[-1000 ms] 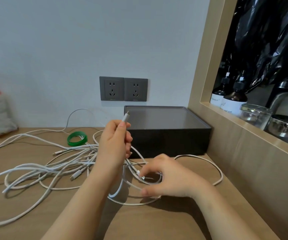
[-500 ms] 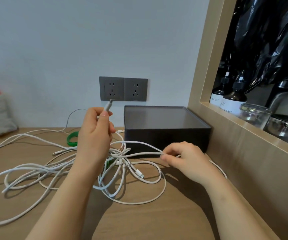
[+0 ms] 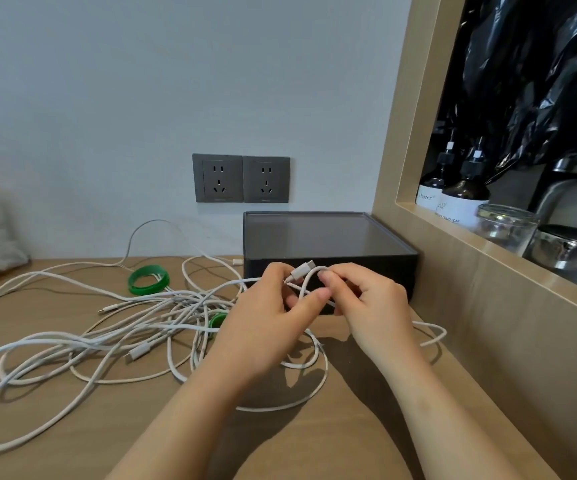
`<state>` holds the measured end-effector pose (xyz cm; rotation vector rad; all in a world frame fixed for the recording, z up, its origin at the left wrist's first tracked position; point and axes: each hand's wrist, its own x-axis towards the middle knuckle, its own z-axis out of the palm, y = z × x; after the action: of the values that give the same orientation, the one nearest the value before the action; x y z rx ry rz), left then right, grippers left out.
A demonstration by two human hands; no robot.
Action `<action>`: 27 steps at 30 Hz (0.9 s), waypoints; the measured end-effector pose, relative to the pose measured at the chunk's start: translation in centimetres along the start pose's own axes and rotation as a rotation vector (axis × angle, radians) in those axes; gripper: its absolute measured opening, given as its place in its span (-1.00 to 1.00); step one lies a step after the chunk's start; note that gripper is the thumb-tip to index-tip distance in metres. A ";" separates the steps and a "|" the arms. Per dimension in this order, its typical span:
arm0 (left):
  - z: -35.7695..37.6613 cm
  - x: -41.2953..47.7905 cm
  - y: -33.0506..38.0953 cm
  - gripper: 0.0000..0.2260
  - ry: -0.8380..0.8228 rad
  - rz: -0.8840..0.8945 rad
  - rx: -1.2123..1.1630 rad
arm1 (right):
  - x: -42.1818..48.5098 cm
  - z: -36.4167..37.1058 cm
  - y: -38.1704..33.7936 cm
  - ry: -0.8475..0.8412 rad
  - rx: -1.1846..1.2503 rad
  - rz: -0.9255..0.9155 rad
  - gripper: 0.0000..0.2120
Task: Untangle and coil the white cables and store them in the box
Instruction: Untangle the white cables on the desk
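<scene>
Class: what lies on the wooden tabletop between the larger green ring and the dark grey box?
In the head view, a loop of white cable and a white plug lie there.

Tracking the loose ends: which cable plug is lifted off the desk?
The plug poking up between the left hand and right hand, which grip its cable; the other plugs lie on the desk.

wall (image 3: 141,81) pale grey-blue | twin grey sockets (image 3: 241,178) | wooden desktop (image 3: 72,445) | wood-framed niche (image 3: 394,133) right | soft even light
</scene>
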<state>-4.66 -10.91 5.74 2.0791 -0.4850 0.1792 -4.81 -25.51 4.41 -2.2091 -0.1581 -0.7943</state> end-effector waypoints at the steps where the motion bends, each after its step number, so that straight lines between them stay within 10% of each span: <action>1: 0.0 0.0 0.0 -0.78 -0.004 0.000 0.017 | 0.0 0.0 -0.1 0.019 -0.007 -0.006 -0.81; 7: -0.2 0.4 -0.3 -0.86 -0.011 -0.003 0.052 | -0.1 0.2 -0.4 -0.042 0.015 -0.012 -0.90; 14: -0.8 1.2 -0.8 -0.85 0.140 -0.243 -0.501 | -0.1 -0.6 0.1 -0.385 -0.242 0.107 -0.86; 27: 0.1 1.8 -1.2 -0.77 0.298 -0.208 -0.645 | -0.2 0.9 -0.8 0.015 0.296 0.076 -0.82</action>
<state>-2.52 -10.92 5.36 1.4256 -0.1138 0.1780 -4.82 -24.28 4.35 -1.9183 -0.1718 -0.6972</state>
